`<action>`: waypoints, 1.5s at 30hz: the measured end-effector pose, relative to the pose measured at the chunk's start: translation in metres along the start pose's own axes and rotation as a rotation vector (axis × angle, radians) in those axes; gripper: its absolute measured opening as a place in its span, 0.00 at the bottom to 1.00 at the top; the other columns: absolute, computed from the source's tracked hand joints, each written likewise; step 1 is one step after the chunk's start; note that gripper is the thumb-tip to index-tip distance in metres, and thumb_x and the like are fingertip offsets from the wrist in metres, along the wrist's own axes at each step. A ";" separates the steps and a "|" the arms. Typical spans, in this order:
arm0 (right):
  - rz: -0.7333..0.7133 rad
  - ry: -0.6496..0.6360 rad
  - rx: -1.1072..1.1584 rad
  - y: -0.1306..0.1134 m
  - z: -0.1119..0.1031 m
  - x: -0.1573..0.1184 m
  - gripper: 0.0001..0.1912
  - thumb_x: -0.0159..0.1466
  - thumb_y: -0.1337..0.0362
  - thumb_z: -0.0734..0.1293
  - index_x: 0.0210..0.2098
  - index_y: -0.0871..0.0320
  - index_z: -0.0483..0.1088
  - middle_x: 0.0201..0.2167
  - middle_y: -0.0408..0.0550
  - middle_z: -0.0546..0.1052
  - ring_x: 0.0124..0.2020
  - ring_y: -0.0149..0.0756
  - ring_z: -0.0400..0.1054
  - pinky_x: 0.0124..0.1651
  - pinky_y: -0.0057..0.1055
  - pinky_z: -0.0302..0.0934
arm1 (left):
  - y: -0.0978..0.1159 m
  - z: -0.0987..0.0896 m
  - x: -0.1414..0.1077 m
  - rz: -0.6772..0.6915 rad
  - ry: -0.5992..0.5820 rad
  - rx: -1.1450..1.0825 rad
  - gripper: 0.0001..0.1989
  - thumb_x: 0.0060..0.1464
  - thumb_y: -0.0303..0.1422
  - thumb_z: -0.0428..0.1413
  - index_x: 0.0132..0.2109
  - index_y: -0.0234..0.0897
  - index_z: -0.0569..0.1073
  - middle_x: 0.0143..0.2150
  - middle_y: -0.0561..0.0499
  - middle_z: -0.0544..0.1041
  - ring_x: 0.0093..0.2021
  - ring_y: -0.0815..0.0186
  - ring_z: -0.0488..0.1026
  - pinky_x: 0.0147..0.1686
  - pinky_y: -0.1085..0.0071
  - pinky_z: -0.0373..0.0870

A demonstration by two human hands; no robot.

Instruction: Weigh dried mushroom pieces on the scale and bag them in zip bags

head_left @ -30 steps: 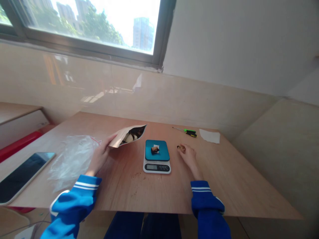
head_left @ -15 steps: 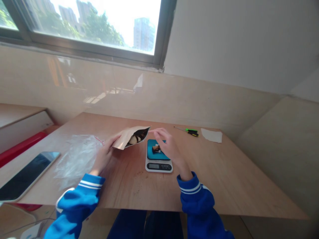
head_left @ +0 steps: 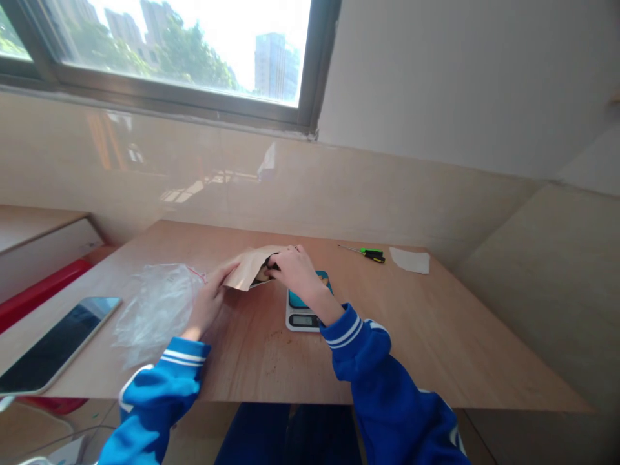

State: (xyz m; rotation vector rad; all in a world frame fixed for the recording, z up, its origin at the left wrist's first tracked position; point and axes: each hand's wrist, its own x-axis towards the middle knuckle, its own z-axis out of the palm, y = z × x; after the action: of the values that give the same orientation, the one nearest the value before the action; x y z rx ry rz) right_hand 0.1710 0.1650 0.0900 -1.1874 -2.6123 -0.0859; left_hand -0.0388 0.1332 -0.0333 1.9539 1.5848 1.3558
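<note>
Two hands and six things on the table.

There is one left hand (head_left: 208,300) and one right hand (head_left: 298,271). The table has one paper pouch (head_left: 249,268), one plastic bag (head_left: 157,314), one kitchen scale (head_left: 301,320), one screwdriver (head_left: 363,254), one white paper (head_left: 409,260) and one phone (head_left: 55,345). Above them is one window (head_left: 179,51).
</note>
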 end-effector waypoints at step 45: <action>-0.065 0.063 0.236 0.036 -0.008 -0.022 0.13 0.68 0.70 0.59 0.45 0.59 0.75 0.43 0.51 0.79 0.46 0.37 0.71 0.49 0.32 0.61 | 0.001 0.000 -0.001 -0.017 -0.024 0.036 0.23 0.57 0.31 0.43 0.59 0.39 0.66 0.61 0.47 0.70 0.61 0.57 0.66 0.60 0.55 0.61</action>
State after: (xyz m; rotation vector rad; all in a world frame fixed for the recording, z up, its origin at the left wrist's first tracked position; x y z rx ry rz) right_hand 0.2133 0.1720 0.0893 -1.0022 -2.5227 0.1656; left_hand -0.0377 0.1322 -0.0331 1.9652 1.6216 1.3007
